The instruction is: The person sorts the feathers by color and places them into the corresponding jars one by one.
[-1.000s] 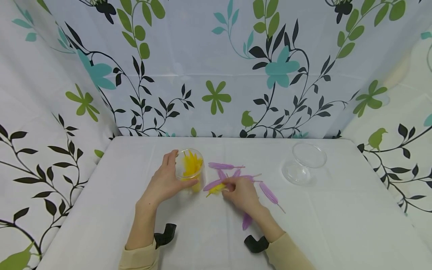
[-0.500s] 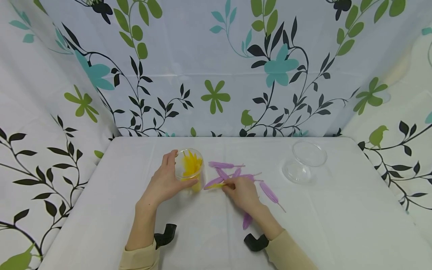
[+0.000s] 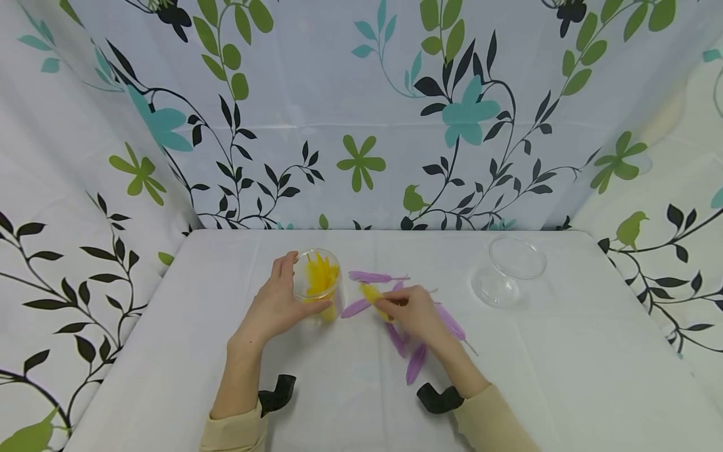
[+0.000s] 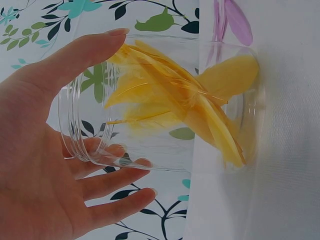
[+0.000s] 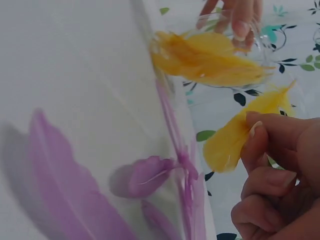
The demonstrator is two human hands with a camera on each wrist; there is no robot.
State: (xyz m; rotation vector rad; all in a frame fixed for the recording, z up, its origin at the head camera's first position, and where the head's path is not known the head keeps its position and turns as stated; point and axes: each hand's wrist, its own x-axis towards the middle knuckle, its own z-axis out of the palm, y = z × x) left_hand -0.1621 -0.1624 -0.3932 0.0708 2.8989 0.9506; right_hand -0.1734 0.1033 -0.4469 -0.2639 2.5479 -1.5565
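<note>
A clear, round plastic jar (image 3: pixel 319 282) holding a bunch of yellow feathers (image 4: pixel 175 97) is gripped by the left hand (image 3: pixel 275 304), fingers curled behind its wall and the thumb across its front; it stands on the white tablecloth (image 3: pixel 565 364). At about 3 o'clock from the jar, a single small yellow feather (image 3: pixel 371 293) is pinched between the thumb and fingertips of the right hand (image 3: pixel 414 312), lifted just off the cloth, as the right wrist view shows (image 5: pixel 240 135). Scattered purple feathers (image 3: pixel 416 363) lie beneath and around that hand, one (image 3: pixel 373 277) at 12 o'clock from it and one (image 3: pixel 355 308) between hand and jar. A second clear, empty plastic jar (image 3: pixel 508 271) lies tilted well apart at 2 o'clock.

The pinch looks light and is taken near one end of the feather, so the feather could slip or twist out if the fingers were relaxed. A purple feather could be dragged along or flicked away by the heel of the right hand. The jar seems light, so it could be tipped if the left hand's hold were loosened, and the feathers standing proud of its mouth could be knocked out by anything pushed in.
</note>
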